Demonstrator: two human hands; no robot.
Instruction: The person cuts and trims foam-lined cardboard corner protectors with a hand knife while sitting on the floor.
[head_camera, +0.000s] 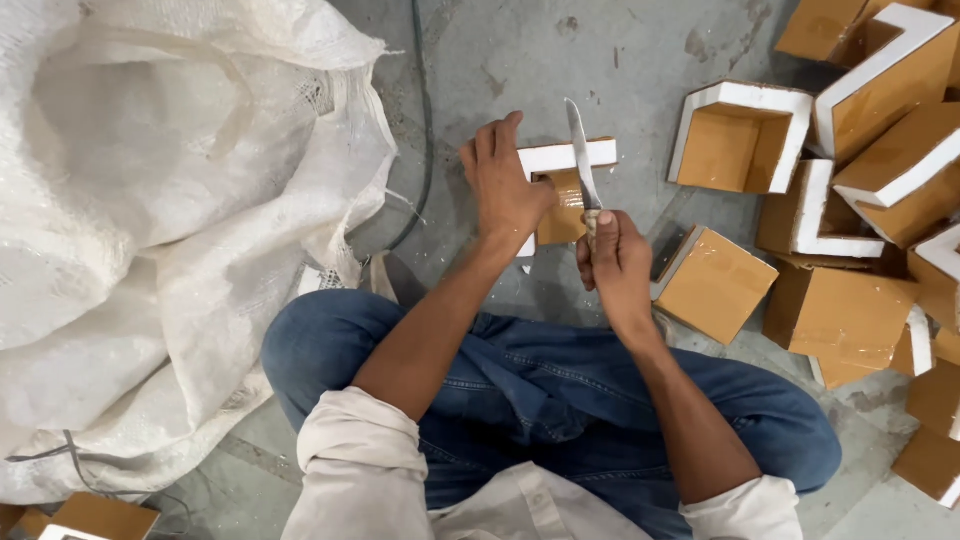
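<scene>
My left hand (505, 180) grips a white foam corner piece (560, 158) faced with brown cardboard and holds it on the grey floor in front of my crossed legs. My right hand (615, 262) is closed around the handle of a knife (579, 150), whose blade points up and away and lies against the piece's inner corner. Both forearms reach out from rolled white sleeves over blue jeans.
A big white woven sack (170, 220) fills the left side. A pile of similar foam-and-cardboard corner pieces (850, 230) lies at the right, the nearest one (712, 283) just beside my right hand. A dark cable (428, 130) runs along the concrete floor.
</scene>
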